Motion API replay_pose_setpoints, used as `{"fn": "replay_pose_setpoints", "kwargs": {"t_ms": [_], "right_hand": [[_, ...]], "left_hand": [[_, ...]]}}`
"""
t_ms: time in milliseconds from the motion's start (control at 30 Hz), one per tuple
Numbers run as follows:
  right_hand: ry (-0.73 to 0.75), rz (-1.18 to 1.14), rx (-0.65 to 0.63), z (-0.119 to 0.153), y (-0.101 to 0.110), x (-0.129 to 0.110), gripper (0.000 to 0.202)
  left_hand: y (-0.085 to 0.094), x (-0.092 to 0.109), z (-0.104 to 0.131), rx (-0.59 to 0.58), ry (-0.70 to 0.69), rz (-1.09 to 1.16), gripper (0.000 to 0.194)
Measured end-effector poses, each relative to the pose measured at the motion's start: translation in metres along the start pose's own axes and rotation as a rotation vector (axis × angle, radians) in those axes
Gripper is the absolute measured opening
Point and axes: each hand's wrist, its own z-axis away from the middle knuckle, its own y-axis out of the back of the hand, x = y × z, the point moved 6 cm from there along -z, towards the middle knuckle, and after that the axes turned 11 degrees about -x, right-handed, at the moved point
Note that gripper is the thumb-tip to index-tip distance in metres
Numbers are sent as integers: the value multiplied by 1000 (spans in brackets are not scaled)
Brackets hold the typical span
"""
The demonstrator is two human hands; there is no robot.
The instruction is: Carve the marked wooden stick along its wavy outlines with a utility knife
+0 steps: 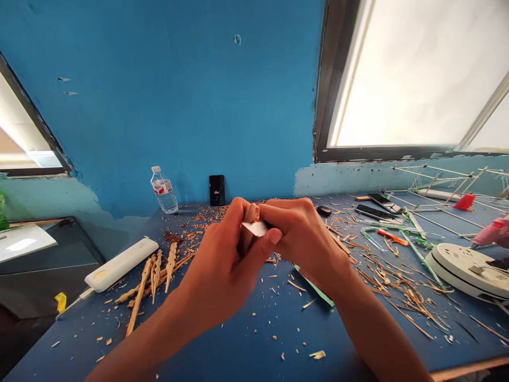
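Blade (255, 228) lies approx. L–R; wood pc (251, 213) mostly hid, axis unclear.

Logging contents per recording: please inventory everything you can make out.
Table: one, blue, foreground
Wall: one, blue, behind
Windows: two, pale, sides
Wooden piece: one, tan, centre
Flat piece: one, whitish, centre
Carved sticks: several, tan, left
Scraps: many, brown, across table
Strips: several, green, right of centre
Bottle: one, clear, by wall
Phone: one, black, by wall
Long device: one, white, left
Sheet: one, white, far left
Small object: one, black, rear
Flat items: two, dark, right
Slim tool: one, orange, right
Stick framework: count unclear, pale, right
Red piece: one, red, right
Glue gun: one, pink, far right
Power socket: one, white, right
Left hand: one, bare, centre
Right hand: one, bare, centre
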Motion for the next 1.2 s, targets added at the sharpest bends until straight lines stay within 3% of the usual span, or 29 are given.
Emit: {"fn": "replay_pose_setpoints", "kwargs": {"t_ms": [67, 200, 300, 433, 633, 733, 833, 933, 1000, 1100, 1200], "right_hand": [[9, 86, 60, -1, -1, 1, 23], [43, 199, 299, -1, 1, 2, 27], [101, 149, 342, -2, 1, 5, 29], [176, -90, 263, -2, 8, 7, 34], [238, -369, -14, 2, 15, -7, 16], [235, -512, -49, 4, 16, -8, 17], [232, -647, -45, 4, 14, -5, 21], [208, -724, -54, 1, 8, 0, 32], [207, -694, 44, 0, 10, 2, 27], [174, -500, 348, 5, 22, 5, 15], [167, -201, 587, 16, 34, 1, 21]], "left_hand": [[1, -2, -1, 32, -4, 19, 31], [3, -8, 0, 34, 89, 155, 26], [5, -6, 3, -24, 126, 352, 27], [10, -3, 11, -55, 138, 574, 5], [6, -3, 20, -60, 117, 479, 23], [14, 5, 17, 25, -17, 345, 16], [29, 12, 15, 226, -152, 193, 6], [39, 9, 16, 338, -232, 265, 12], [38, 5, 14, 278, -235, 333, 17], [35, 0, 11, 150, -185, 434, 12], [19, -3, 7, -111, -65, 583, 22]]}}
